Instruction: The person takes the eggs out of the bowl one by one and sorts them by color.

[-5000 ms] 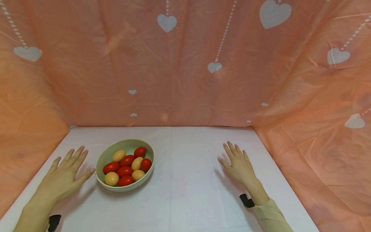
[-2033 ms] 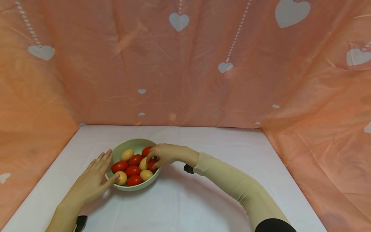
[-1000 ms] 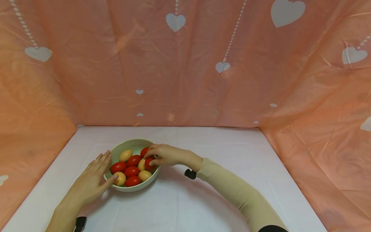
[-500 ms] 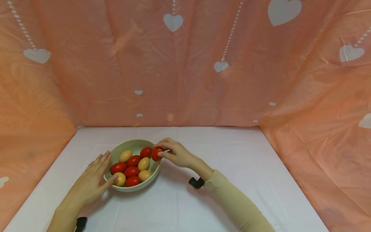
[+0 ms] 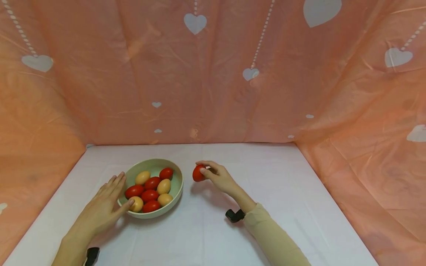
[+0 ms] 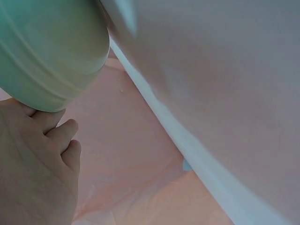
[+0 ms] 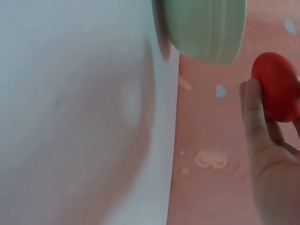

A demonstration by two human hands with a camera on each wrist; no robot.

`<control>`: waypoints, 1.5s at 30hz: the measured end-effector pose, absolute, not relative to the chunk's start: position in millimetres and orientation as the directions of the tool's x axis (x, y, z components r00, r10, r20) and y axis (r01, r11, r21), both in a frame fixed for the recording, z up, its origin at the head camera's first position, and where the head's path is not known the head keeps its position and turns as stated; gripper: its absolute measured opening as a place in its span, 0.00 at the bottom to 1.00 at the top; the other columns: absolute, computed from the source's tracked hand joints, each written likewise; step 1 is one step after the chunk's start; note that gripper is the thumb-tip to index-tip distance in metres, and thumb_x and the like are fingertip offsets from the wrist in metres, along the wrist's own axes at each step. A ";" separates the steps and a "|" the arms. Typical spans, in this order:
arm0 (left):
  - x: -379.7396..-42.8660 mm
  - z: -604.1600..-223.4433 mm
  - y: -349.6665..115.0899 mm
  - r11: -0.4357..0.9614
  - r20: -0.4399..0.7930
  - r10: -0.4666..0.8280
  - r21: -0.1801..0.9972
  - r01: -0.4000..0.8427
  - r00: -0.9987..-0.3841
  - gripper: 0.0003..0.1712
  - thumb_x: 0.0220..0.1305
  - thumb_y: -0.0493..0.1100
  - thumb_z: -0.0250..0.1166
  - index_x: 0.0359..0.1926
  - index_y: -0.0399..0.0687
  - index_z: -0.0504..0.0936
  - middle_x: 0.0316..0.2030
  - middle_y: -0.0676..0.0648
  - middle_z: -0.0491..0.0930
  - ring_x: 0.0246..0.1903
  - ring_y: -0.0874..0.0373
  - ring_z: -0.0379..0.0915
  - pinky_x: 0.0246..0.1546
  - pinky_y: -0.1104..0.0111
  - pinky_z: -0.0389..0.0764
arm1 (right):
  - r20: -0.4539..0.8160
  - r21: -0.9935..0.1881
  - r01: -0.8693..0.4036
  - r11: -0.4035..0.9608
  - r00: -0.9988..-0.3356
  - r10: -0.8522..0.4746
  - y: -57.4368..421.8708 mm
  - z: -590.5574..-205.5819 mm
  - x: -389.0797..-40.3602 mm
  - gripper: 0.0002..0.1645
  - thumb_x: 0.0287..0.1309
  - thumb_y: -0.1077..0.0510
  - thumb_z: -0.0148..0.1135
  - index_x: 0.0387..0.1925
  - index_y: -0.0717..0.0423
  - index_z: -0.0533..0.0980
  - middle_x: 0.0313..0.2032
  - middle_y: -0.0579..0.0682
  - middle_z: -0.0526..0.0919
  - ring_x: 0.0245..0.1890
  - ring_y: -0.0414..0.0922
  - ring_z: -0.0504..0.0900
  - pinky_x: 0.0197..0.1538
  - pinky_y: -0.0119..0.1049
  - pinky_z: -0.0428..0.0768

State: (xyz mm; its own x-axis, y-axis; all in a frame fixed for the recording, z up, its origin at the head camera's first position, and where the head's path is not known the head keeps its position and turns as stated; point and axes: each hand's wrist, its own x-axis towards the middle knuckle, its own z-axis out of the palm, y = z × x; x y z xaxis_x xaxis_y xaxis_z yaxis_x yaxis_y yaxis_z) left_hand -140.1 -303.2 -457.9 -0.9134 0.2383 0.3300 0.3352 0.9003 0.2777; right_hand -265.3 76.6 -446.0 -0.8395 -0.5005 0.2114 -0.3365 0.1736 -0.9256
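Pinching a smooth red ovoid (image 5: pixel 198 173), right fingers (image 7: pixel 255 115) hover near a bowl (image 5: pixel 176 187)

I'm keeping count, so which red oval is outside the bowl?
The red oval in the right hand; five other red ovals lie inside the bowl.

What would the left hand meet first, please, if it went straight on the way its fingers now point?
The left hand would most likely meet the pale green round bowl at once: the fingers lie at its left rim, though whether they touch is hard to tell.
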 end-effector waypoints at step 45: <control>-141.7 -460.5 -303.9 0.893 0.331 0.230 0.302 0.334 -0.915 0.50 0.72 0.59 0.64 0.78 0.29 0.56 0.79 0.31 0.54 0.77 0.32 0.48 0.82 0.56 0.34 | -0.080 -0.692 -0.397 0.603 -0.788 -0.611 101.7 -461.2 -299.6 0.38 0.62 0.55 0.75 0.70 0.62 0.73 0.53 0.56 0.84 0.49 0.47 0.82 0.57 0.42 0.82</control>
